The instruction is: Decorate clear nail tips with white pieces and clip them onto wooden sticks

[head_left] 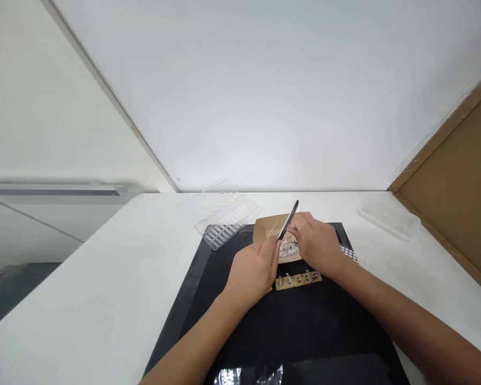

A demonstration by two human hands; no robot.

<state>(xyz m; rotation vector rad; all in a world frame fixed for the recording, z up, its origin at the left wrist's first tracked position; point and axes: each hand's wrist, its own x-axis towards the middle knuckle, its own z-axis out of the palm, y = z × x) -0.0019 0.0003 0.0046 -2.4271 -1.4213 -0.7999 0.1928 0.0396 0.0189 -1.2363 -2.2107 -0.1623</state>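
Near the middle of the black mat [304,331], my left hand [253,270] is closed on the lower end of a slim black-and-white stick-like tool [291,216], which tilts up to the right. My right hand [318,240] is beside it, with its fingers pinched close to the tool; whatever those fingertips hold is too small to make out. Behind and below the hands stands a brown paper tray [264,227] with crumpled whitish bits [289,247] inside. Just in front lies a yellowish strip [299,281] bearing several small clear and shiny pieces.
Clear plastic trays [228,219] lie at the mat's back left corner. A white dotted sheet [353,256] is partly under my right forearm. A clear lid [388,219] and a cardboard box [457,182] are at the right. Shiny clear packets [250,376] lie at the front edge.
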